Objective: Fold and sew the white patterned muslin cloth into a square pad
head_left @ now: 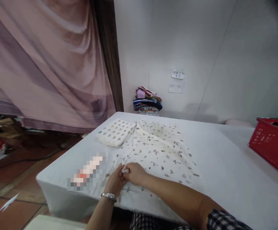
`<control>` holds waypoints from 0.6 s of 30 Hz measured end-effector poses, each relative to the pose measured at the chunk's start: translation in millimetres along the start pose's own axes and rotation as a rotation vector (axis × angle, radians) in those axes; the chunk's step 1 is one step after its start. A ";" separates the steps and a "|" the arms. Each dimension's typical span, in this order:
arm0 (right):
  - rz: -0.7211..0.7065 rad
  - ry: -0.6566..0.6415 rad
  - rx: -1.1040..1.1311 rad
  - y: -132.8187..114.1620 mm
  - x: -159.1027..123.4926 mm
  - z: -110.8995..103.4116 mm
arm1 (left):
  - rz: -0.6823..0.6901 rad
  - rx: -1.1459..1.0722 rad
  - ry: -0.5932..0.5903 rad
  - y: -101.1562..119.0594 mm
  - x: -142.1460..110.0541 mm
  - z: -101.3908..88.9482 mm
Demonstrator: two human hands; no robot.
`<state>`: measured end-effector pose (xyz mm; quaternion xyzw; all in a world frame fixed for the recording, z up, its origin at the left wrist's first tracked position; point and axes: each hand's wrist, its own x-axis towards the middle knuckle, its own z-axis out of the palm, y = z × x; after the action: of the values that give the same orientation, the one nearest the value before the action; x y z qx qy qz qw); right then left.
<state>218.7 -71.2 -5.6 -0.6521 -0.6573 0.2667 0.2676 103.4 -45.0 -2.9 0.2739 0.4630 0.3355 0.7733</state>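
A white cloth (153, 153) with small scattered prints is spread over the table in front of me, wrinkled along its left side. At its near left part, my right hand (135, 173) is closed, pinching a gathered bit of the fabric. Close against it, my left hand (115, 180) also has its fingers closed on the cloth; a bracelet is on that wrist. Just beyond, a folded white cloth with grey heart prints (116, 131) lies at the left, touching the spread cloth's edge.
The white-covered table (225, 166) runs to the wall. At the right stands a red plastic basket (273, 143). A stack of folded fabrics (147, 100) rises behind the far edge. Paper signs (176, 87) hang on the wall. A pink curtain (57, 64) drapes at left. A pixelated patch covers something on the table.
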 end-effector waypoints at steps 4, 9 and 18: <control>0.000 0.042 -0.014 0.2 1.0 1.0 | 0.007 -0.004 -0.041 -6.3 -1.4 -2.9; -0.074 0.023 -0.100 -4.1 -6.3 0.9 | 0.045 -0.001 -0.033 -18.6 -1.8 -7.7; -0.200 0.058 0.072 14.5 -65.4 -24.7 | 0.106 0.113 0.041 -24.0 -3.7 -5.4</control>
<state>246.8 -136.4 1.6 -0.5806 -0.7010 0.2430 0.3353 103.6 -62.2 -20.7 0.3342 0.4817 0.3548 0.7283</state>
